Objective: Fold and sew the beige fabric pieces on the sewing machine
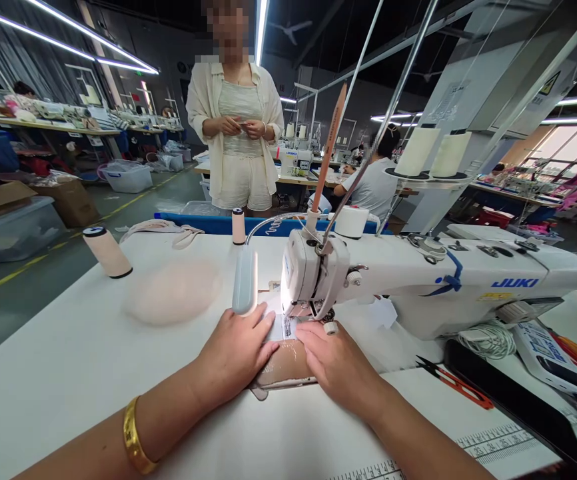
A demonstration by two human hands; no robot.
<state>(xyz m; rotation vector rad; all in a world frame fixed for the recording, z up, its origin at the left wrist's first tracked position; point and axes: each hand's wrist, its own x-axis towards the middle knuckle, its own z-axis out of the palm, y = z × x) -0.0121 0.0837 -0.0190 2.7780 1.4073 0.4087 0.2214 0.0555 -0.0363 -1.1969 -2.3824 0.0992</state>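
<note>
My left hand (pixel 233 350) lies palm down left of the needle area, its fingers spread and pressing on a small white piece (pixel 273 330) that looks like fabric. From the other side, my right hand (pixel 336 363) rests its outstretched fingers on the same piece's right edge. Neither hand grips anything. Between them runs a brown, shiny plate (pixel 284 363) on the machine bed. The sewing machine head (pixel 301 273) stands just beyond my fingertips, and its lower parts hide the needle. A lit grey-blue lamp (pixel 244 283) touches or nearly touches my left fingers.
Thread cones (pixel 107 252) and a small spool (pixel 238 227) stand on the white table (pixel 93 373). Sheer pale fabric (pixel 173 292) lies at left. Orange-handled thread snips (pixel 461 385), a black phone-like slab (pixel 513 400) and a printed ruler (pixel 498 443) are at right. A person (pixel 236 133) stands across the table.
</note>
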